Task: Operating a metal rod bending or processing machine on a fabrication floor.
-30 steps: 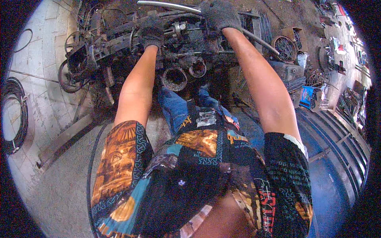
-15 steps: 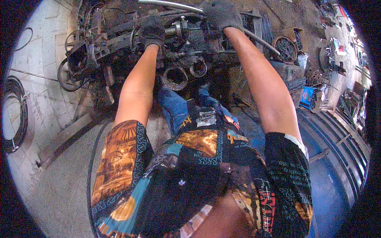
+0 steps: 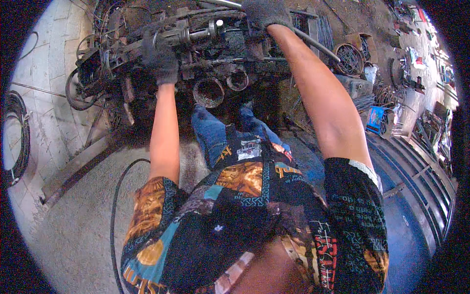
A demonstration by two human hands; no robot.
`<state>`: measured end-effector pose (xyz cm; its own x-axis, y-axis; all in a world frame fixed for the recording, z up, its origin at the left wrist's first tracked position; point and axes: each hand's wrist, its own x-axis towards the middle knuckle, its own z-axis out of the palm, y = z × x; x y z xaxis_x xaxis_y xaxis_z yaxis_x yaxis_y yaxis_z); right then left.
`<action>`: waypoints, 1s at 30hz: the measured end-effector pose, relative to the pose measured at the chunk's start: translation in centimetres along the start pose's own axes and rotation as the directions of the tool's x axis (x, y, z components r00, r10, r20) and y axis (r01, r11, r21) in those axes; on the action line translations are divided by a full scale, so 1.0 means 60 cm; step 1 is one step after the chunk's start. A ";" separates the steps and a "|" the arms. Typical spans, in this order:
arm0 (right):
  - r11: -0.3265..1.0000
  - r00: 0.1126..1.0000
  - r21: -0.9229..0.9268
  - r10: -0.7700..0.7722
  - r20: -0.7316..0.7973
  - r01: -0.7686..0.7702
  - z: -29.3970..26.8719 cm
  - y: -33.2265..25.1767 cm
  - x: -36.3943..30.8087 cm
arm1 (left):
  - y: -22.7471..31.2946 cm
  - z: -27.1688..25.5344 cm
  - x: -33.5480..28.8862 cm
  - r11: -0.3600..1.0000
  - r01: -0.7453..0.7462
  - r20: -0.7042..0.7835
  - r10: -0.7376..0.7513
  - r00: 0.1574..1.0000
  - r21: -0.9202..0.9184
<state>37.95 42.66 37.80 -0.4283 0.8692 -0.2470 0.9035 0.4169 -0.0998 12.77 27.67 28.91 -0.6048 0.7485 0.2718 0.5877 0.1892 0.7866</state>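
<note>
A dark, greasy machine [image 3: 132, 51] with a metal frame stretches across the far side in front of me. My right hand [image 3: 267, 13], in a dark glove, is closed around a long metal rod [image 3: 313, 43], which sticks out on both sides of it. My left hand [image 3: 160, 61], also in a dark glove, rests at the machine's frame, left of a shiny metal shaft [image 3: 198, 34]. Its fingers blend into the dark parts, so their grip is hard to make out. Below the machine's front bar are a larger round metal cup [image 3: 208, 93] and a smaller one [image 3: 237, 80].
A round container of wire [image 3: 349, 58] and a cardboard box [image 3: 364, 45] stand at the right. Farther along are a blue packet [image 3: 377, 119] and a slatted metal frame [image 3: 416, 179]. Coiled black cable [image 3: 18, 139] lies at the left; a black hose [image 3: 115, 215] curves over the floor.
My left hand has moved left and a little nearer along the machine, away from the shaft. My right hand has shifted slightly left with the rod. The view has moved a little too.
</note>
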 end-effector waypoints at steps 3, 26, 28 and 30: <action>0.993 0.996 -0.084 -0.084 0.011 0.085 0.008 0.000 0.004 | -0.003 -0.085 -0.045 0.987 0.160 -0.278 -0.146 0.950 0.028; 0.994 0.989 -0.069 -0.088 -0.115 0.081 0.016 -0.002 -0.010 | -0.110 -0.113 -0.326 0.408 0.234 0.084 -0.625 0.776 0.882; 1.000 0.992 0.016 -0.007 -0.122 0.009 0.012 -0.005 -0.013 | -0.118 -0.109 -0.344 0.476 0.162 0.068 -0.429 0.901 0.864; 1.000 0.998 0.007 -0.012 -0.067 0.013 0.006 -0.003 -0.013 | -0.124 -0.110 -0.353 0.509 0.171 0.062 -0.409 0.910 0.844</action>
<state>38.12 41.79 37.65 -0.4394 0.8800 -0.1802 0.8981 0.4260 -0.1093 17.65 6.23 20.95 -0.7576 0.6435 -0.1091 0.6490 0.7605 -0.0208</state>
